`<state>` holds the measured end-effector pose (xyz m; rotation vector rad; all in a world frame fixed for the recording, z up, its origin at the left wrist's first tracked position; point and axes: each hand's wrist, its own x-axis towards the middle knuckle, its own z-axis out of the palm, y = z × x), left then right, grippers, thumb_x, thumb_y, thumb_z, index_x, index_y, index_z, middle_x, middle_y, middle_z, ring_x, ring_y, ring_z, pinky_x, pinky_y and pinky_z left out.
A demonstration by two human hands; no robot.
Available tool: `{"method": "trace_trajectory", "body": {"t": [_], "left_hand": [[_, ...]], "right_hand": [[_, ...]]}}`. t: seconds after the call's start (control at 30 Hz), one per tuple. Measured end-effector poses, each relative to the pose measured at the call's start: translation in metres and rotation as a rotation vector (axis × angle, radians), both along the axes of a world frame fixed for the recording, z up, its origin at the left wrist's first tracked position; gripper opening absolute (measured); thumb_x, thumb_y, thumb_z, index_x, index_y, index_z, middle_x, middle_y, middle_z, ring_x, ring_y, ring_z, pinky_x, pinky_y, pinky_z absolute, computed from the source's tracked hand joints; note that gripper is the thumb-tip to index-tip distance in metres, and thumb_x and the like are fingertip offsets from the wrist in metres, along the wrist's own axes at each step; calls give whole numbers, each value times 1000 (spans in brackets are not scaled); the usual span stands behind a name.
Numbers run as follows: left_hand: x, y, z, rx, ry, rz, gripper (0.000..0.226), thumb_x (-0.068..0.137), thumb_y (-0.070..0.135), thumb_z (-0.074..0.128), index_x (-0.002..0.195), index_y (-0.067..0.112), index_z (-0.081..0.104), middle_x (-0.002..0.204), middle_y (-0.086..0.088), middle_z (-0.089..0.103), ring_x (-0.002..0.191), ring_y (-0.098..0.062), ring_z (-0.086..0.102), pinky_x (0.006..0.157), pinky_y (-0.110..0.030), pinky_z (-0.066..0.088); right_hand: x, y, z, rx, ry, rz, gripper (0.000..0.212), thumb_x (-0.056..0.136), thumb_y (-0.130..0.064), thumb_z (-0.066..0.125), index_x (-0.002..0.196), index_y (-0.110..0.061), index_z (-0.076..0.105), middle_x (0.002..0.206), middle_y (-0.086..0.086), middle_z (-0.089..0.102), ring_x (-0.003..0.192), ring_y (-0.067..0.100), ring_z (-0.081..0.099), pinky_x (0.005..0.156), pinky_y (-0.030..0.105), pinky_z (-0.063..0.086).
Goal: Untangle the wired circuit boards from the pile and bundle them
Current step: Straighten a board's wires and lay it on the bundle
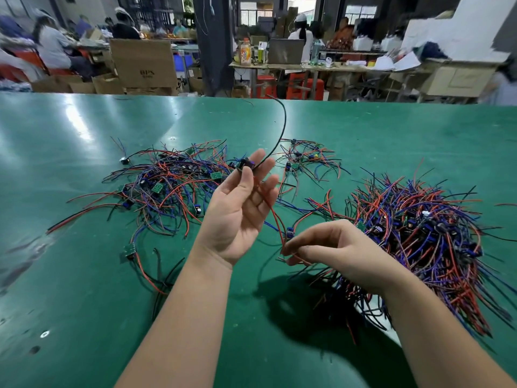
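Surface: the green table [84, 303] is carrying everything, one wide flat top for spreading the tangles apart.
Main tangle: the right heap [419, 233] is lying dense and deep just beside the right wrist, probably the pile that boards are being drawn from.
Second tangle: the left heap [167, 183] is lying looser and flatter beyond the left forearm, its green boards showing through.
Third tangle: the far heap [305, 161] is sitting thin and small behind the raised hand. That makes three heaps; the boards inside them are too many and too knotted to count.
Raised hand: the left hand [237, 214] is turning palm-up above the table, thumb and forefinger pinching one piece while the other fingers [270, 166] are stretching straight, likely lifting it clear so its leads hang free.
Low hand: the right hand [335, 247] is hovering near the table by the right heap, fingertips pinching a lead, seemingly drawing it out of the knot. Two hands in all.
Upper lead: the black wire [282, 127] is arching up and away from the pinch; one.
Lower lead: the red wire [275, 219] is running down from behind the left hand into the right hand's pinch; one.
Loner: the stray board [129, 250] is lying apart at lower left, trailing red and black leads; one.
Prize: the held board [245, 164] is sitting in the left hand's pinch, off the table; one.
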<state>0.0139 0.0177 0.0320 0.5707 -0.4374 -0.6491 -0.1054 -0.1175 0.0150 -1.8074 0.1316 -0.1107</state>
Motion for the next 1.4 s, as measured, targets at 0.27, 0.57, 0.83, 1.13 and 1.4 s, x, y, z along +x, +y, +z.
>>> {"method": "trace_trajectory", "body": {"t": [0.27,0.57,0.83,1.13,1.4], "left_hand": [[-11,-4,-3,104,-101,-87,30,77,24,55,102,7,51,88,-3,75,58,-3,67,49,-15,53],[-21,-15,-11,398,-252,-88,18,69,25,70,77,13,58,82,-10,74,62,-15,71,48,-22,54],[-19,-15,-7,417,-254,-74,18,66,36,70,63,18,71,77,-11,74,55,-13,69,48,-23,55],[-16,-14,-6,446,-239,-138,30,73,45,62,56,20,62,75,-12,73,50,-16,66,49,-28,55],[11,-11,-34,1162,-560,511,35,92,38,53,64,18,58,52,5,63,53,-17,56,51,-21,39]], "right_hand": [[4,-2,-4,121,-164,-127,28,83,8,61,93,-15,74,67,8,67,56,17,58,60,22,50],[7,-6,4,648,-352,-281,15,67,-19,69,80,-15,77,65,2,64,52,7,53,53,15,46],[7,-15,10,761,-293,-458,18,73,-26,62,63,-17,73,62,-1,65,50,7,59,47,16,49],[7,-14,11,1013,-208,-441,18,74,-26,62,79,-9,59,63,0,62,50,5,60,42,15,45],[11,-40,71,471,-411,-444,16,83,-26,58,83,-10,59,70,4,71,66,15,71,56,20,54]]}}
